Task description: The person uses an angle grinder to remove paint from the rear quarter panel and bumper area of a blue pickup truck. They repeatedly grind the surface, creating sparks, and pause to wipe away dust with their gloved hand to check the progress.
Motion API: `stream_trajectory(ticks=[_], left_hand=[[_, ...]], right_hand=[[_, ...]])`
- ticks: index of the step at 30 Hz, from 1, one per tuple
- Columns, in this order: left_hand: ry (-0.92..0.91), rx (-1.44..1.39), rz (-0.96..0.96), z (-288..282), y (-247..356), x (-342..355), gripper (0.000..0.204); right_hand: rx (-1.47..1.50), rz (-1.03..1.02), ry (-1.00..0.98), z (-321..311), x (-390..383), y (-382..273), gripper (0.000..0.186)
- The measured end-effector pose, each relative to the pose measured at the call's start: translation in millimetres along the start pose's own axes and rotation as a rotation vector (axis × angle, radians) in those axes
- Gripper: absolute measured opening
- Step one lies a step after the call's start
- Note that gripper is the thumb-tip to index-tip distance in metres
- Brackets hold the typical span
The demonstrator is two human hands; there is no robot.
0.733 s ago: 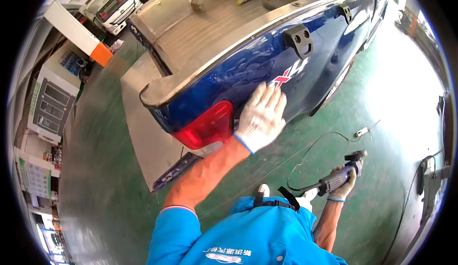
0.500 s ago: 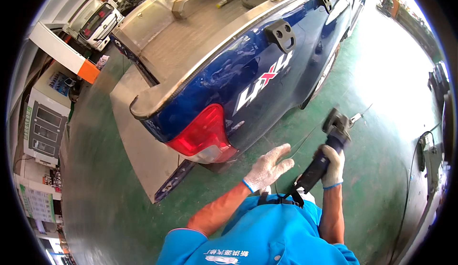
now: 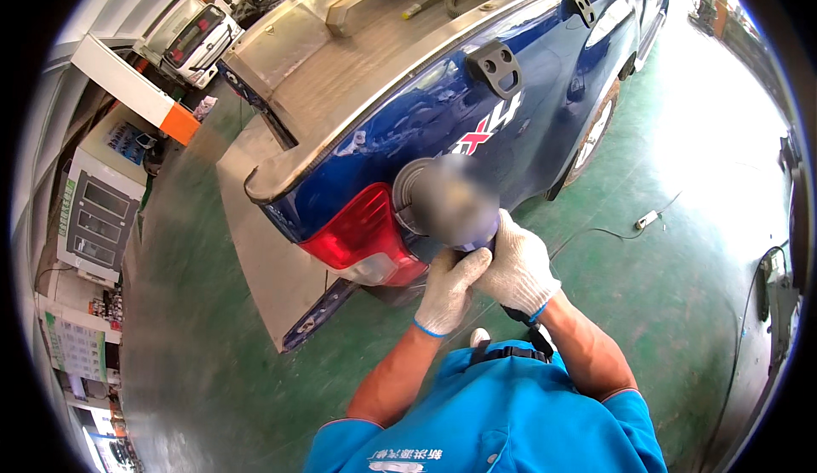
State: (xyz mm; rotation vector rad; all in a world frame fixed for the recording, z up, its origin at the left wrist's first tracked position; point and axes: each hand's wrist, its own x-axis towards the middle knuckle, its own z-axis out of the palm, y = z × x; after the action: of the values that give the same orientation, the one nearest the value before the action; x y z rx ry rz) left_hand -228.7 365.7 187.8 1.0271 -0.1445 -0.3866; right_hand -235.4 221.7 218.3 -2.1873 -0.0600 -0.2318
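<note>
Both my hands wear white knit gloves and are closed around an angle grinder [image 3: 451,209]. My right hand [image 3: 521,264] wraps its body from the right. My left hand [image 3: 447,292] grips beside it, lower and to the left. The grinder's head is blurred; its round grey disc [image 3: 412,196] is at the blue truck bed's side panel [image 3: 553,115], just right of the red and clear tail light [image 3: 357,239]. Whether the disc touches the paint I cannot tell. Part of the white and red lettering decal [image 3: 477,139] is hidden behind the tool.
Black metal hooks [image 3: 496,68] stick out along the panel. The lowered tailgate [image 3: 264,252] extends at the left. A power cord with a white connector [image 3: 647,219] lies on the green floor [image 3: 196,371] at right. A white vehicle [image 3: 191,39] stands far left.
The grinder has swung from my right side up and left to the truck's side panel. My left hand, open before, has closed around the tool with the right.
</note>
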Motion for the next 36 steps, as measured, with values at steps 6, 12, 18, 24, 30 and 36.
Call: stream_trajectory(ticks=[6,12,18,24,30,36], left_hand=[[0.024,0.045,0.025,9,9,6,0.052],[0.043,0.025,0.028,10,13,20,0.05],[0.079,0.04,0.017,21,19,31,0.048],[0.114,0.113,-0.007,37,30,44,0.046],[0.203,0.145,0.028,50,30,31,0.046],[0.183,0.146,-0.029,51,33,35,0.047]], right_hand=[[-0.015,0.024,-0.041,-7,10,-2,0.063],[-0.038,0.007,-0.081,-17,27,-4,0.06],[-0.028,0.0,-0.097,-26,39,-3,0.058],[0.075,-0.011,-0.059,-34,52,8,0.06],[0.109,-0.078,-0.117,-30,53,15,0.062],[0.19,0.01,-0.192,-40,57,18,0.08]])
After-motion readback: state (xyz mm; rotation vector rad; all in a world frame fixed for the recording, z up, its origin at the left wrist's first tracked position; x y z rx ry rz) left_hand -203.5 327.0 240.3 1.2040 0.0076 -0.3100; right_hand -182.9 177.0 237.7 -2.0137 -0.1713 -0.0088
